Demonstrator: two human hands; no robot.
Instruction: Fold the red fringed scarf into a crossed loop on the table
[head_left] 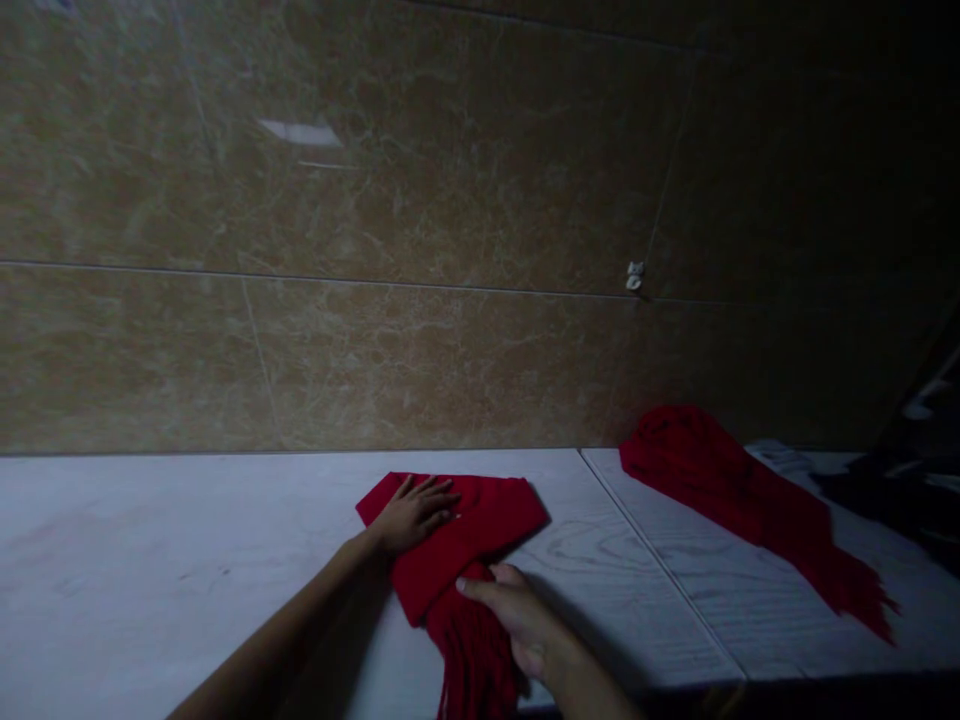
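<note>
A red fringed scarf [495, 505] lies folded on the white wood-grain table, its bands crossing and its fringe hanging toward the front edge. My left hand [411, 515] rests flat on the upper left of the folds, fingers spread. At the lower right, my right hand [517, 612] grips the scarf where the fringe emerges below the crossing fold. The thumb is on top, and the other fingers are partly hidden by the cloth.
A second red fringed scarf [720, 480] lies to the right against the tiled wall [450, 370]. Beyond it are a pale cloth [780, 455] and dark items [900, 500]. A seam crosses the white table [187, 560]. One small white hook [634, 276] is on the wall.
</note>
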